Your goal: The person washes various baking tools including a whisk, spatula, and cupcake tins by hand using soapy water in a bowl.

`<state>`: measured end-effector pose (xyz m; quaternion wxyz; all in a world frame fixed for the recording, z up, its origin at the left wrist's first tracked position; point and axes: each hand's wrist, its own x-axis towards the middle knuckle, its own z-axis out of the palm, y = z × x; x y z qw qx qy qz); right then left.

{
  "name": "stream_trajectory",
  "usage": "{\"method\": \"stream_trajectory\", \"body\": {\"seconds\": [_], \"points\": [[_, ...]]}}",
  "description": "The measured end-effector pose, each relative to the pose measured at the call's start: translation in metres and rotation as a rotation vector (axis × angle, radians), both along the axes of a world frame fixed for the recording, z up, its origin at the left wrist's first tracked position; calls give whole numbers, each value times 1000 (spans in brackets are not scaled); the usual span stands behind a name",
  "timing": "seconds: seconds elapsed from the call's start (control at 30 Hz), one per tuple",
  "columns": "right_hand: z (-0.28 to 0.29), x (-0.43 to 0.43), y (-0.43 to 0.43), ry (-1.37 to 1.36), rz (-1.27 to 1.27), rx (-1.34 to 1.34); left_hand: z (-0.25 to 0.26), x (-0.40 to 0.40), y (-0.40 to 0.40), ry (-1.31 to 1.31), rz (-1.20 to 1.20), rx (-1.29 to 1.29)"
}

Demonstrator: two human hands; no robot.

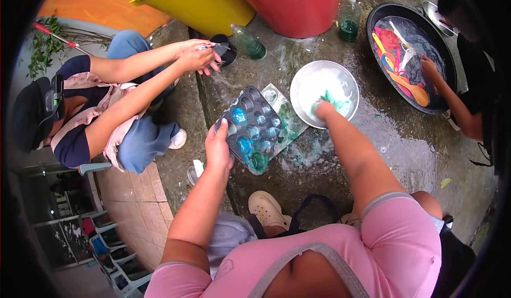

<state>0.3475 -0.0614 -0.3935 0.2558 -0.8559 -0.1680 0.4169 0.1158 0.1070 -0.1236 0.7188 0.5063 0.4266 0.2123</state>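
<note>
My left hand (219, 144) grips the near left edge of a dark muffin tin (259, 110), tilted, with blue and green residue and suds in its cups. Beneath and to the right of the tin lies a second, lighter muffin tray (288, 118) on the wet concrete. My right hand (324, 110) is dipped into a round metal basin (297, 86) of white suds. Something green shows by its fingers, which the foam partly hides; whether they hold it I cannot tell.
Bottles of green liquid (251, 44) (349, 24) stand near a red tub (295, 2) and a yellow tub (199, 2). At right, a person reaches into a black basin (451, 70) of utensils. Another person (131, 74) crouches at left, hands near a dark cup (228, 54).
</note>
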Motion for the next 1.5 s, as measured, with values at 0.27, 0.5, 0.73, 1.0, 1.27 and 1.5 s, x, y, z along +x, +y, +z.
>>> {"method": "stream_trajectory", "body": {"seconds": [0.27, 0.5, 0.73, 1.0, 1.27, 1.5], "points": [[205, -145, 78, 331, 30, 872, -4, -14, 12, -18, 177, -301], [220, -210, 63, -141, 95, 960, -11, -9, -3, 106, 108, -86], [210, -183, 48, -469, 348, 1021, 5, -9, 29, -28, 166, -347], [205, -171, 59, -523, 472, 1095, 19, -7, 25, -25, 197, -336], [218, -203, 70, -234, 72, 1072, 19, -9, 22, -2, 230, -213], [177, -133, 54, -812, 852, 1125, 19, -10, 22, 209, 39, -297]]}}
